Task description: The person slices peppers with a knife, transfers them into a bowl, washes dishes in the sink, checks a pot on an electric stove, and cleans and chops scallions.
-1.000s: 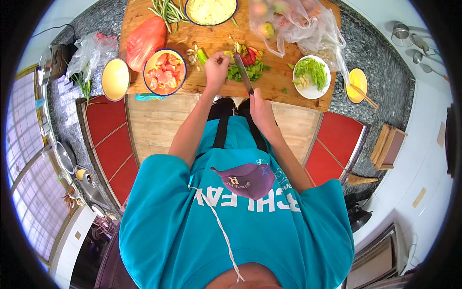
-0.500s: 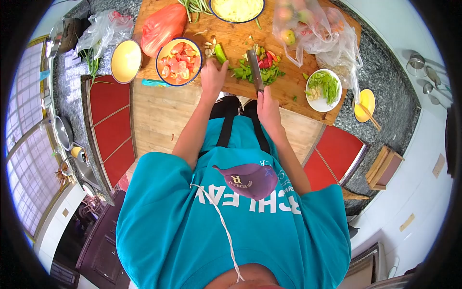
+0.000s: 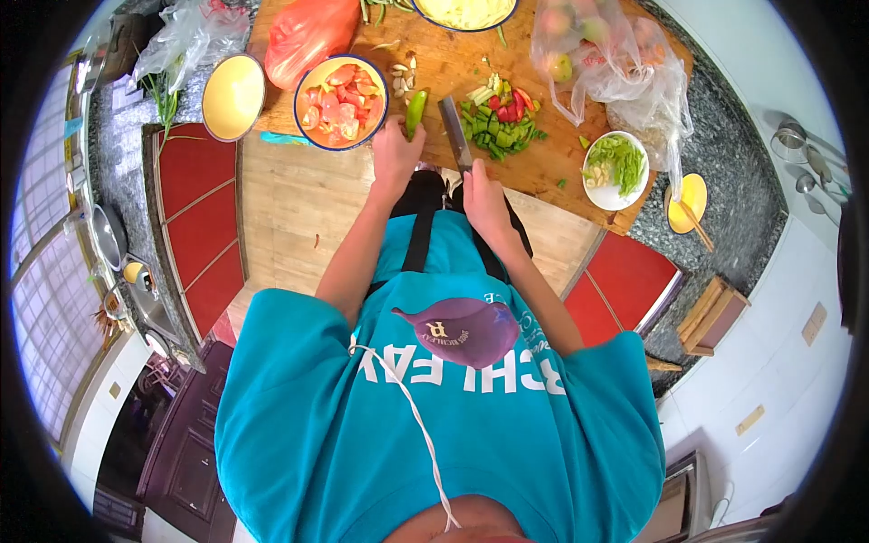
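Note:
My left hand (image 3: 396, 156) is closed at the lower end of a whole green pepper (image 3: 416, 112), by the board's front edge. My right hand (image 3: 486, 195) grips a knife (image 3: 455, 134), whose blade lies between the green pepper and a pile of chopped green and red peppers (image 3: 500, 122). All of this is on the wooden cutting board (image 3: 566, 163). Left of my left hand is a blue-rimmed bowl of cut tomatoes (image 3: 340, 104). Garlic cloves (image 3: 404, 77) lie just above the green pepper.
A red plastic bag (image 3: 308, 38), a bowl of pale shreds (image 3: 466, 11) and clear bags of produce (image 3: 602, 54) stand farther back. To the right are a white plate of greens (image 3: 615, 170) and a yellow bowl with chopsticks (image 3: 690, 201). An empty yellow bowl (image 3: 233, 98) is left.
My left hand has moved left and down from the chopped pile to the whole green pepper. The knife has come away from the pile to its left. The view has shifted.

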{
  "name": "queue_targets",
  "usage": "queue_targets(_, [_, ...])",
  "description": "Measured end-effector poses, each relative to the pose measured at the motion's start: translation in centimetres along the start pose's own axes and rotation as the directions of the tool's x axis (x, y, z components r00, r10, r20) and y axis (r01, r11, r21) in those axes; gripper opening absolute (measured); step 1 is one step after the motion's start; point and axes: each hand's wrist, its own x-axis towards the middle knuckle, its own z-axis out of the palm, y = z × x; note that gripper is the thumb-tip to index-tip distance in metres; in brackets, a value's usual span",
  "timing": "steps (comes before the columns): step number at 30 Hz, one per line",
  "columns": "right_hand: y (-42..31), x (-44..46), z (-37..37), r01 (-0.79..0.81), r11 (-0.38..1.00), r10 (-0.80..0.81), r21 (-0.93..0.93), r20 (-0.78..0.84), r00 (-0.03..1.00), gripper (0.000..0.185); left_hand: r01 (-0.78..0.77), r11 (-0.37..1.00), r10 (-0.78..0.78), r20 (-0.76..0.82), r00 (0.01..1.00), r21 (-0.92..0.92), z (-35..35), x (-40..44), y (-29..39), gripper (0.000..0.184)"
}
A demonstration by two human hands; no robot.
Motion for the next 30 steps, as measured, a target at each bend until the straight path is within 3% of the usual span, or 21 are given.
queue_targets(5, [2.7, 1.0, 0.5, -0.039, 0.993, 0.037, -0.111, -0.022, 0.999, 0.016, -0.012, 0.988, 0.019, 0.046, 0.999, -0.151, 0.1, -1.0, -0.1, 0.029])
queue_targets(7, [2.8, 1.5, -0.5, -0.03, 0.993, 0.021, -0.118, -0.078, 0.997, 0.016, -0.136, 0.983, 0.153, 0.141, 0.978, -0.125, -0.2, -1.3, 0.5, 0.028])
queue_targets(8, [2.8, 1.9, -1.0, -0.021, 0.992, 0.004, -0.121, -0.135, 0.991, 0.015, -0.136, 0.983, 0.153, 0.139, 0.978, -0.127, -0.1, -1.4, 0.6, 0.028])
queue_targets(10, [2.7, 2.3, -1.7, -0.006, 0.989, -0.016, -0.147, -0.148, 0.989, 0.014, -0.335, 0.929, 0.353, 0.098, 0.931, -0.158, 0.4, -1.3, 0.7, 0.028])
queue_targets(14, [2.4, 2.0, -2.2, 0.038, 0.986, -0.057, -0.164, -0.109, 0.992, 0.014, -0.361, 0.92, 0.379, 0.113, 0.918, -0.151, 1.4, -1.4, 1.1, 0.026])
queue_targets(16, [1.6, 1.6, -2.3, -0.051, 0.987, 0.035, -0.152, -0.108, 0.994, 0.014, -0.37, 0.912, 0.395, 0.134, 0.909, -0.177, 1.4, -1.2, 1.1, 0.026])
queue_targets(20, [1.1, 1.2, -2.7, 0.009, 0.992, -0.026, -0.128, -0.131, 0.991, 0.014, -0.386, 0.903, 0.413, 0.135, 0.901, -0.19, 1.4, -1.0, 1.3, 0.027])
queue_targets(23, [1.1, 1.4, -1.9, -0.115, 0.979, 0.117, -0.167, 0.005, 0.993, 0.014, -0.39, 0.9, 0.421, 0.16, 0.893, -0.194, 1.5, -1.0, 1.2, 0.027])
queue_targets(25, [1.7, 1.5, -1.2, -0.089, 0.959, 0.095, -0.269, 0.01, 0.995, 0.022, -0.396, 0.899, 0.427, 0.166, 0.889, -0.188, 1.8, -1.1, 1.1, 0.025])
queue_targets(30, [2.5, 2.3, 0.0, -0.06, 0.952, 0.064, -0.3, 0.004, 0.998, 0.032, -0.437, 0.883, 0.463, 0.173, 0.869, -0.17, 2.0, -1.0, 0.9, 0.026])
